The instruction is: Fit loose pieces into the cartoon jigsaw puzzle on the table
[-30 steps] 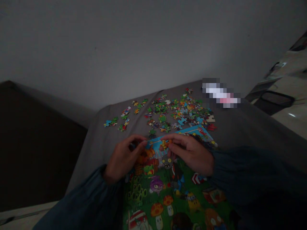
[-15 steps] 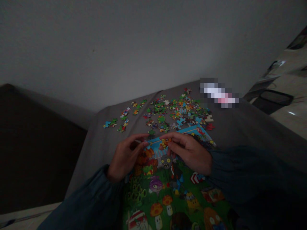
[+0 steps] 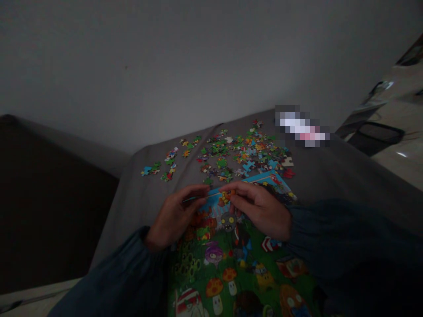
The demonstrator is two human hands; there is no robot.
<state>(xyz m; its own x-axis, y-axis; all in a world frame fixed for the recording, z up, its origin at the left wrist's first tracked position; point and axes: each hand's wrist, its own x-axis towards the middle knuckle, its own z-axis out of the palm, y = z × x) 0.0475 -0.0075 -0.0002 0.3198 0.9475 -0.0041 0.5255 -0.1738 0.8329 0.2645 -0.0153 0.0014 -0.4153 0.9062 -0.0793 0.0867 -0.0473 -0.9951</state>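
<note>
A partly joined jigsaw puzzle (image 3: 214, 253) with cartoon plants and a grey zombie lies in front of me. At its blue upper edge, the thumb and fingers of my left hand (image 3: 178, 211) close on the border left of centre. My right hand (image 3: 259, 209) bends over the same edge, its thumb and forefinger pinched about an orange and yellow puzzle piece (image 3: 226, 197). Whether that piece sits fully in the puzzle I cannot tell. Right of this hand shows the puzzle's upper right corner (image 3: 272, 177). The right hand's lower fingers are partly hidden.
Several loose puzzle pieces (image 3: 221, 163) are scattered over the grey cloth (image 3: 132, 207) beyond the puzzle, with a smaller group (image 3: 151, 169) to the left. A pixelated bright object (image 3: 300, 127) lies at the back right. A wall (image 3: 181, 66) rises behind.
My left thumb and fingers have slid slightly right along the puzzle's upper edge. The right hand stays nearly where it was, on the orange and yellow piece.
</note>
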